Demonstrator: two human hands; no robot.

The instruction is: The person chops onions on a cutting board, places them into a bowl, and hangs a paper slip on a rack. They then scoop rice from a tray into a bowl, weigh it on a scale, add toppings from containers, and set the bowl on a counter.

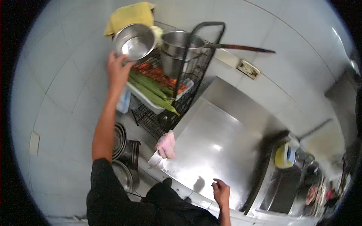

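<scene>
Your left hand point(117, 73) is seemingly gripping the steel bowl point(135, 42) by its rim, near the tall pot point(173, 64); it should be feeling light, stiff, slippery. Your right hand point(221, 193) is hovering, fingers loosely open.

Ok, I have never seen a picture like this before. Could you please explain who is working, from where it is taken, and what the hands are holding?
There is no machine: these are a person's two bare hands. The single picture comes from a camera worn on the head, looking forward and down.

The left hand grips a metal bowl near its rim, beside a wire rack. The rack carries a metal pot and a white tray with long green vegetables.

The right hand is near the edge of the metal counter and seems to hold nothing. A pink, cloth-like item lies at the counter's corner.
</scene>
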